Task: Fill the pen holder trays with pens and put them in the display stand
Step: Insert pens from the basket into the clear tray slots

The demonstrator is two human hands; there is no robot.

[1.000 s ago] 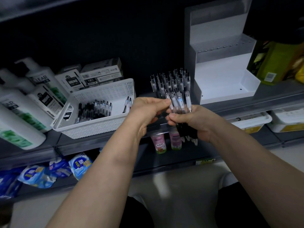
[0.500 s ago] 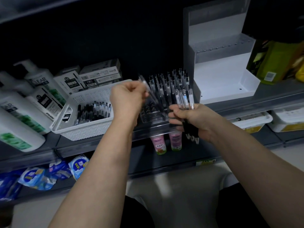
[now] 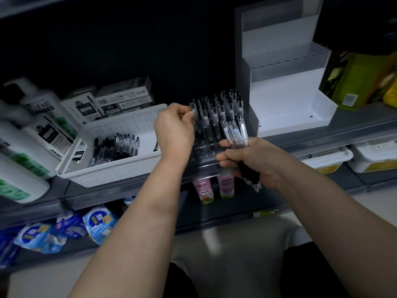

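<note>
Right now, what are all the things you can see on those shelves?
Pen holder tray: one, clear, shelf edge, centre, partly filled with upright pens.
Loose pens: many, black and clear, in the basket.
Basket: one, white, left of the tray.
Display stand: one, white, stepped, right of the tray, no trays in it.
Pen boxes: several, white and grey, behind the basket.
Pump bottles: several, white and green, far left.
Small bottles: two, pink, lower shelf.
Packets: several, blue, lower left.
Green box: one, far right.
Left hand: pinching one pen over the tray.
Right hand: gripping a pen bundle.
</note>
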